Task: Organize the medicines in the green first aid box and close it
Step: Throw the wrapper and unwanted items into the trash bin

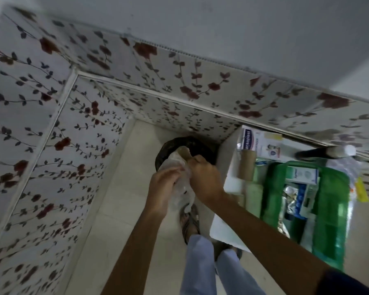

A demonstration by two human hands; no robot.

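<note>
Both hands hold crumpled plastic over a dark bin

The left hand (164, 186) and right hand (205, 179) both grip a clear plastic wrapper (180, 188) above the bin (168, 150). The open green first aid box (328, 213) lies at the right of the frame, with medicine packs inside.

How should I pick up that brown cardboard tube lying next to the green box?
Grip the cardboard tube around its middle, coming down from above. It lies on its side on the white surface, so its round sides are free for fingers to wrap. Come from the left, since the green first aid box crowds the other side.
</note>
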